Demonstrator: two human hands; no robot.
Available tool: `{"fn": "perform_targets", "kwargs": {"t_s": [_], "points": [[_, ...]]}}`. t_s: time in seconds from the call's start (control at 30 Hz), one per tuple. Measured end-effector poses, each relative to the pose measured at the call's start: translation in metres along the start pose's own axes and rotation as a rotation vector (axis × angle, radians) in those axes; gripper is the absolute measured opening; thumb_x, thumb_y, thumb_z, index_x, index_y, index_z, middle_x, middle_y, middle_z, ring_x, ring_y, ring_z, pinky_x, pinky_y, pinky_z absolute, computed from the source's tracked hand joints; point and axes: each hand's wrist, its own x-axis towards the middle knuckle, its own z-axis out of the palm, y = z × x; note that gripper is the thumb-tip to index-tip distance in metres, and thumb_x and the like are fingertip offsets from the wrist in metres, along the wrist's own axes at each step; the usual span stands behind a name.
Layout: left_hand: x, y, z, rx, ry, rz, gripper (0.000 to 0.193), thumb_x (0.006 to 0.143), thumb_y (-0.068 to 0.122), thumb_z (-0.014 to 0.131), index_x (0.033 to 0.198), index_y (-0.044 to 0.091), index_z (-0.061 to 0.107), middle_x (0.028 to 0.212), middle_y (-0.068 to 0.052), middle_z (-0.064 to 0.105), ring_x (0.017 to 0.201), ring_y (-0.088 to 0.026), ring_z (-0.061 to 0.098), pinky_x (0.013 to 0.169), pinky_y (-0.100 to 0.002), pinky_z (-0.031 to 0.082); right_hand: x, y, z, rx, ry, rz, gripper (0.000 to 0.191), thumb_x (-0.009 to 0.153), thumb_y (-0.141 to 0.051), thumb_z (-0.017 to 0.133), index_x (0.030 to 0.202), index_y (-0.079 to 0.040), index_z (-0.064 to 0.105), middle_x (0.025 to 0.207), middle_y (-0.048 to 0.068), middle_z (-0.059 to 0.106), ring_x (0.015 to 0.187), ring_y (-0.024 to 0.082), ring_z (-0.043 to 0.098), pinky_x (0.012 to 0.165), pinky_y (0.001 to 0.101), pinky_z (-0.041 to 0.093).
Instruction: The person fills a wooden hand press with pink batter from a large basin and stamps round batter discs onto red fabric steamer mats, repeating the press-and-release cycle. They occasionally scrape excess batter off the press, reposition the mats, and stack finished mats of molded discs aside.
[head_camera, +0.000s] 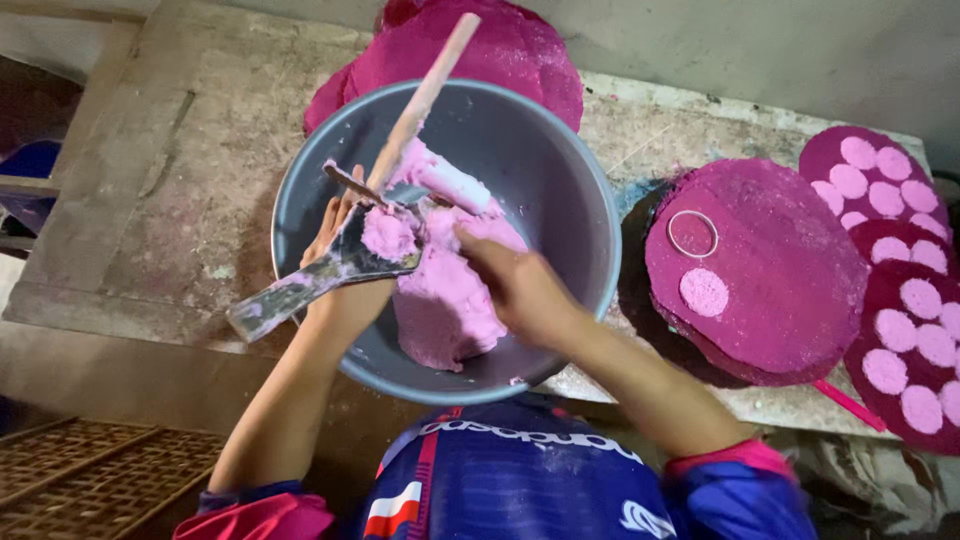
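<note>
Nearest the camera is the person's blue and red shirt, with a woven tray on the left below the table edge. Just beyond, both forearms reach into a grey bowl standing on the worn table.

The left hand is closed around a flat metal scraper. The scraper's long axis runs from near left to far right, and its blade carries a small lump of pink dough. The right hand is pressed into the large mass of pink dough in the middle of the bowl, fingers curled and pointing left toward the scraper's blade; it is blurred, so whether it pinches dough I cannot tell. The lump on the blade lies just left of the right fingertips, so the right hand is the nearer one to it.

A wooden stick leans out of the dough toward the far rim, rising just behind the blade.

To the right, apart from the bowl, lies a round pink-dusted board with a metal ring and one dough disc. Farther right, darker boards hold rows of discs. Beyond the bowl rests another pink board.
</note>
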Motion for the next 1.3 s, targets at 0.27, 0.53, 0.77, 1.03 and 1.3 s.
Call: {"fn": "perform_targets", "kwargs": {"t_s": [0.27,0.53,0.77,1.03,1.3], "points": [[0.029,-0.015,-0.008,0.138,0.06,0.103,0.043,0.091,0.03,0.072,0.124,0.006,0.059,0.165,-0.03,0.034,0.131,-0.046,0.055,0.103,-0.051,0.052,-0.031,0.043,0.023,0.305,-0.114,0.555,0.039,0.102,-0.011,0.061,0.139,-0.001,0.061,0.089,0.025,0.073,0.074,0.016,0.065,0.07,0.035,0.055],[0.042,-0.019,0.011,0.131,0.044,-0.015,0.094,0.082,0.028,0.076,0.155,-0.013,0.033,0.153,-0.043,0.034,0.113,-0.046,0.058,0.083,-0.049,0.056,-0.03,0.068,0.066,0.275,-0.001,0.194,0.039,0.104,-0.011,0.057,0.139,0.004,0.058,0.096,0.014,0.071,0.082,0.009,0.067,0.074,0.0286,0.055],[0.055,-0.081,0.021,-0.813,0.031,-0.542,0.038,0.09,0.003,0.069,0.124,-0.011,0.062,0.1,-0.017,0.065,0.077,-0.027,0.063,0.063,-0.044,0.052,-0.026,0.08,0.076,0.74,-0.644,0.643,0.07,0.102,-0.01,0.05,0.166,-0.015,0.021,0.116,0.024,0.066,0.09,0.023,0.062,0.081,0.0387,0.057],[-0.034,0.081,0.067,-2.114,-0.917,-0.776,0.034,0.078,0.005,0.066,0.108,-0.01,0.064,0.08,-0.016,0.065,0.07,-0.024,0.066,0.068,-0.037,0.055,-0.017,0.075,-0.023,1.295,0.297,0.01,0.099,0.099,-0.054,0.064,0.166,-0.017,0.001,0.167,0.01,0.023,0.143,0.024,0.046,0.112,0.0424,0.043],[0.0,0.193,0.043,-0.855,-0.692,0.067,0.034,0.08,0.017,0.081,0.109,0.009,0.066,0.095,-0.007,0.073,0.088,-0.018,0.071,0.077,-0.037,0.057,-0.103,0.069,-0.17,0.66,0.374,0.15,0.063,0.104,-0.042,0.067,0.147,0.002,0.053,0.133,0.026,0.066,0.103,0.025,0.069,0.084,0.0377,0.057]]}}
